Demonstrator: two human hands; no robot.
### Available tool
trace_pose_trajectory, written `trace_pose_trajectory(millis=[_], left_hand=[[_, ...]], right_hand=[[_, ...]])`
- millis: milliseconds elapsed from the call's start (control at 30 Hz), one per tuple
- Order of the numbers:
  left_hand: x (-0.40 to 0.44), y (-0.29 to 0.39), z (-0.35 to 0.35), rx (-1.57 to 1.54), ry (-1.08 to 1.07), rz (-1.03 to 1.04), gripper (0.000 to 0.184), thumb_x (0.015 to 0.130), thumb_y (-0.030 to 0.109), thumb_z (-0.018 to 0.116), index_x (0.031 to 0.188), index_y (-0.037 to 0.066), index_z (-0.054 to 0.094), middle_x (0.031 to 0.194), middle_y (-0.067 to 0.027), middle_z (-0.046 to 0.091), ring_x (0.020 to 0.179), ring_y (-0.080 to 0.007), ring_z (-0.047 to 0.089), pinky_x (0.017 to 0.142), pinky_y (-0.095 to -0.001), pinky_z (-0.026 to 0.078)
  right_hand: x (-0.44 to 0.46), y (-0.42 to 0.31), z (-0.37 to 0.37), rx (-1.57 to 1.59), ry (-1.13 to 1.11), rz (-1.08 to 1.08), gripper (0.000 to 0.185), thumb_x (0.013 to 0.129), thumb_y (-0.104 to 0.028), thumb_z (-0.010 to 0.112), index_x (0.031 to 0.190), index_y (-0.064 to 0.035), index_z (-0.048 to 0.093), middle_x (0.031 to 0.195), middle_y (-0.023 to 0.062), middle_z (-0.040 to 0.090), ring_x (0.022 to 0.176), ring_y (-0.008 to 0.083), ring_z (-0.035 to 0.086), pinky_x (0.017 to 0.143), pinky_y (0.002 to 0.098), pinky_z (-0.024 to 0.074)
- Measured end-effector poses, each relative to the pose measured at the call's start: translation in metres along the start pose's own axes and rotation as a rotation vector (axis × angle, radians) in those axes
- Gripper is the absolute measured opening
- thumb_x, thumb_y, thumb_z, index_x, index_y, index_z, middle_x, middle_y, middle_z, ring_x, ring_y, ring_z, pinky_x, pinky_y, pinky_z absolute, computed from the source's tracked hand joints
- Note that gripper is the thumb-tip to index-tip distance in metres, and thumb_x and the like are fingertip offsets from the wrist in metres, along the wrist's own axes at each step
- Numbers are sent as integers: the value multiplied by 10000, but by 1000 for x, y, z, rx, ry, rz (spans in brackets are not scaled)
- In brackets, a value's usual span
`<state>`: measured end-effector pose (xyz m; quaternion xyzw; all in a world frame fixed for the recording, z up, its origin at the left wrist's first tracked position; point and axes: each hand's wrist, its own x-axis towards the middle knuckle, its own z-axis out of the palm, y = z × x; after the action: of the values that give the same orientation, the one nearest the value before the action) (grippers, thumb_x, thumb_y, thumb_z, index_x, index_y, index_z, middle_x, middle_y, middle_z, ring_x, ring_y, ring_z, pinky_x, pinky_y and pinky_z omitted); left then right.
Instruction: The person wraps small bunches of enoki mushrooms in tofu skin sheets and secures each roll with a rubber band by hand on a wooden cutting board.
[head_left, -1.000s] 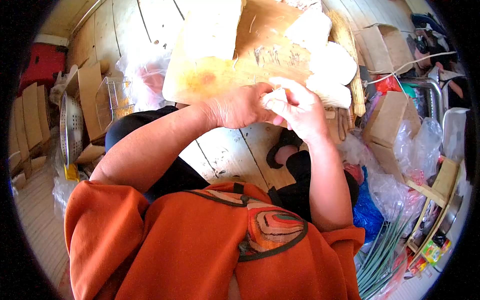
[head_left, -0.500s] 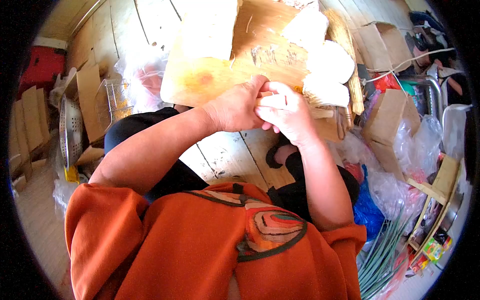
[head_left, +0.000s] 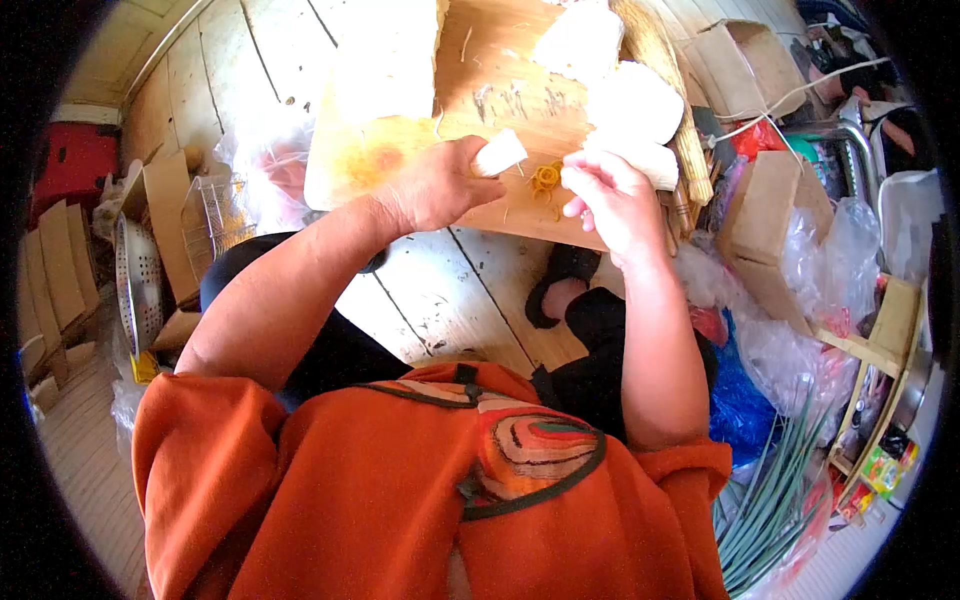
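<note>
My left hand (head_left: 435, 185) is closed round a short white bundle (head_left: 500, 153), whose pale end sticks out past the thumb. It hovers over the front edge of a wooden board (head_left: 345, 150). Just right of it, a small heap of yellow rubber bands (head_left: 545, 178) lies on the board. Beside the bands is my right hand (head_left: 618, 200), with loosely curled fingers apart and nothing visible in them. White, bulky pieces (head_left: 635, 105) sit at the board's right side. A large white stack (head_left: 385, 60) occupies its upper left; its material is washed out by glare.
A bundle of straw-coloured stalks (head_left: 665, 75) runs along the board's right edge. To the left stand a metal colander (head_left: 138, 275) and a wire basket (head_left: 222, 210). On the right are a cardboard box (head_left: 775, 215), plastic bags (head_left: 775, 355) and long green onions (head_left: 775, 510).
My hands were together over the white bundle and have parted. The left keeps the bundle and shifts left; the right has moved right beside the rubber bands, which are now uncovered.
</note>
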<state>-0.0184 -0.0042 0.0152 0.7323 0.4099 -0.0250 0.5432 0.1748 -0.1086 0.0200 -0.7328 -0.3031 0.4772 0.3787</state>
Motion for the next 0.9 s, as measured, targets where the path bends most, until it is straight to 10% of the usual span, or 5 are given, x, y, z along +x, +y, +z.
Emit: trace_pose_trajectory(millis=[100, 333, 600, 900], left_hand=[[5, 0, 6, 14, -36, 19, 459, 783, 261, 686, 1147, 12, 560, 964, -187, 649, 907, -269, 627, 837, -350, 484], [1, 14, 19, -397, -192, 62, 535, 723, 174, 695, 1190, -16, 517, 917, -113, 632, 857, -181, 612, 771, -294, 490], [13, 2, 23, -1089, -425, 51, 461, 653, 49, 552, 1108, -14, 522, 873, -95, 602, 761, -179, 597, 687, -292, 501], [18, -3, 26, -755, -217, -40, 310, 770, 78, 524, 1069, 2, 551, 769, -81, 579, 631, -161, 578, 581, -283, 485]], right_hand=[[-7, 6, 5, 74, -31, -85, 168, 837, -153, 679, 959, -41, 651, 798, 20, 643, 620, 82, 590, 515, 220, 453], [-17, 7, 32, -93, 37, -503, 68, 822, -30, 671, 890, -22, 668, 761, -4, 643, 618, 64, 575, 567, 215, 475], [-13, 1, 32, -529, 200, -663, 84, 754, -135, 665, 802, -74, 632, 754, 107, 629, 677, 308, 612, 609, 404, 502], [-3, 9, 32, -190, 104, -647, 53, 865, -29, 552, 814, -30, 537, 681, 21, 573, 547, 108, 572, 516, 242, 456]])
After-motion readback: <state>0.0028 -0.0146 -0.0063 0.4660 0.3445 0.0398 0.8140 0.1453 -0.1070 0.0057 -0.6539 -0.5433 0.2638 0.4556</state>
